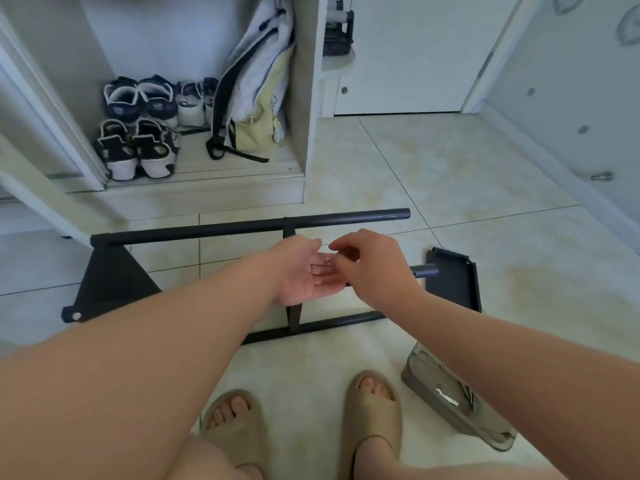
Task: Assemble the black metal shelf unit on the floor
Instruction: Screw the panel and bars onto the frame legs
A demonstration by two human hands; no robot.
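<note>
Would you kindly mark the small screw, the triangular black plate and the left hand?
small screw (327, 261): head view, its shiny middle.
triangular black plate (110, 282): head view, its flat face.
left hand (301, 278): head view, its palm.

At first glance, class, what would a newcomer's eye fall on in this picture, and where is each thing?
The left hand lies palm up at centre with a small silvery part on it, and the right hand curls its fingers over it. Under them the black metal frame lies on the tiled floor; shoes sit in the cupboard behind.
</note>
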